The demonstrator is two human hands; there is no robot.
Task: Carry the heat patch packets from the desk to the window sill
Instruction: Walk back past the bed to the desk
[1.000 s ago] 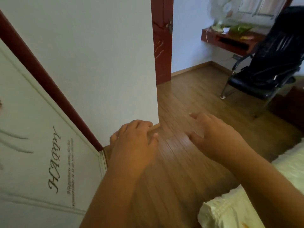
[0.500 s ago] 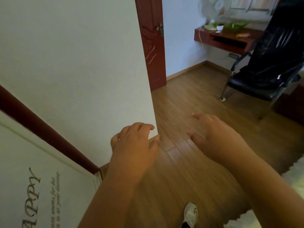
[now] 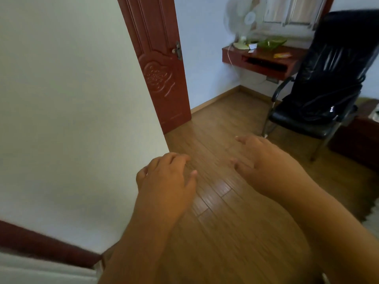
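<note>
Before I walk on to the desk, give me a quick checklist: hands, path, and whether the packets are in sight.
1. Left hand free: ok, fingers curled loosely, nothing seen in its grip.
2. Right hand free: ok, fingers spread, nothing held.
3. Floor ahead clear: ok, bare wood between the hands and the desk.
4. Desk in sight: ok, red, against the far wall beside the fan.
5. Chair out of the way: not ok, it stands at the desk's right side and blocks part of it.
6. Heat patch packets located: cannot tell; an orange item lies on the desk, too blurred to identify.
</note>
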